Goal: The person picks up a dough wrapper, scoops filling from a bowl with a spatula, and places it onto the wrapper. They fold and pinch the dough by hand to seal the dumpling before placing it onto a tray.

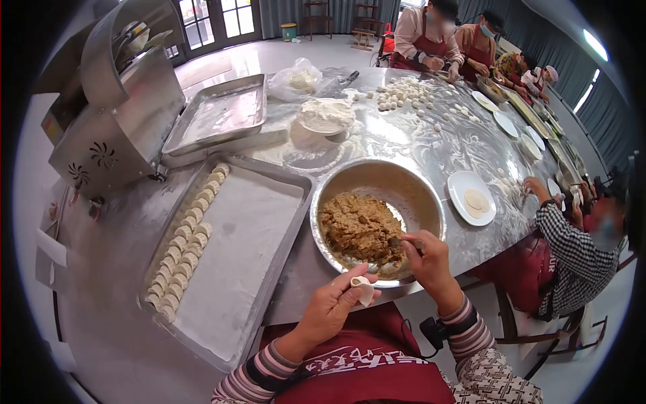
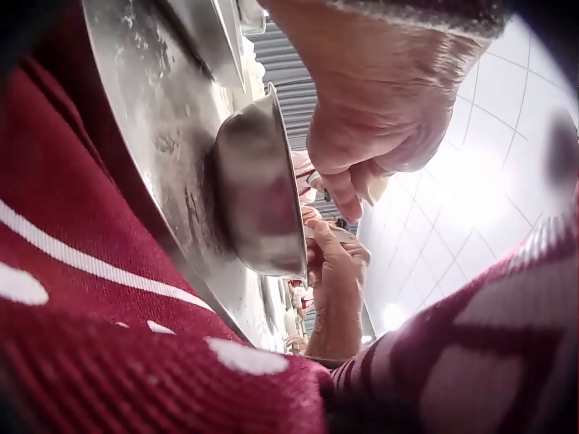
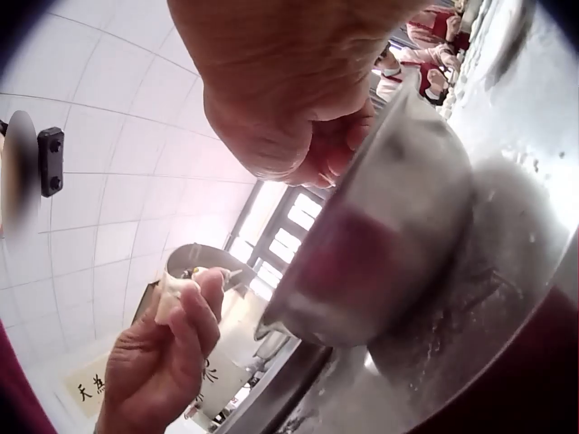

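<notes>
The left hand (image 1: 330,313) is held low at the near side of the metal bowl (image 1: 418,195), thumb and fingers closed round a partly folded dough wrapper (image 1: 363,291). The right hand (image 1: 432,264) is held over the bowl's near right rim, with its fingers curled round the handle of a utensil (image 1: 417,244), whose far end is set in the brown filling (image 1: 356,222) inside the bowl. The wrapper is thus kept in the left grip, just outside the near rim and to the left of the right hand. The worktop (image 1: 387,135) is bounded by a curved edge on the bowl's near side; its floured surface is spread beyond the far rim. Left of the bowl, close beside it, a tray (image 1: 245,229) is lined with dumplings (image 1: 180,266) along its far left side. A white plate (image 1: 459,185) of flat wrappers (image 1: 476,202) is placed to the bowl's right, apart from it.
</notes>
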Available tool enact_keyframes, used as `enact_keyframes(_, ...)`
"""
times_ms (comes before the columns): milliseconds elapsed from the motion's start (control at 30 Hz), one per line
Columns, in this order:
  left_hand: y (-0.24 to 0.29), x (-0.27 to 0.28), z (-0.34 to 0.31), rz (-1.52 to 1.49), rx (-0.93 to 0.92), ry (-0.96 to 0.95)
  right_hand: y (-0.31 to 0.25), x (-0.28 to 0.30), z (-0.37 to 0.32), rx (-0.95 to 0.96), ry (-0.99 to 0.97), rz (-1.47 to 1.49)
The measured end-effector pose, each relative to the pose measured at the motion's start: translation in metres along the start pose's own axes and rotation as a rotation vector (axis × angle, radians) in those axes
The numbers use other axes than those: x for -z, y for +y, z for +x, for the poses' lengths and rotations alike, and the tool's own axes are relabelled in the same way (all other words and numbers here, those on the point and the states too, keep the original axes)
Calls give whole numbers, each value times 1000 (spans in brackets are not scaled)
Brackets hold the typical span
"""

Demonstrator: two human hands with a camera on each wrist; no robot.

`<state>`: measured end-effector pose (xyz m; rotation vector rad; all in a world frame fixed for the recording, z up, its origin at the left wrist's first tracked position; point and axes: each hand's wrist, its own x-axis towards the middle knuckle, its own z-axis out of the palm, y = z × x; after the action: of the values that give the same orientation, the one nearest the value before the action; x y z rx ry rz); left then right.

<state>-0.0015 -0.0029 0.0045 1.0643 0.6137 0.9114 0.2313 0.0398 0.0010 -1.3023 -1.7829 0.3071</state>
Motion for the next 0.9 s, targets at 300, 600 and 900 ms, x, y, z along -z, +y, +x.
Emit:
enact_keyframes(300,-6,5,1,110,-127,7,-60,48,-17,-71,292,588)
enact_keyframes(600,-7,6,-2,140,-99,38,-73,37,-19,-2,122,646)
enact_keyframes(900,-3,6,-3,158,-110,10,-73,36,-18,6,91,602)
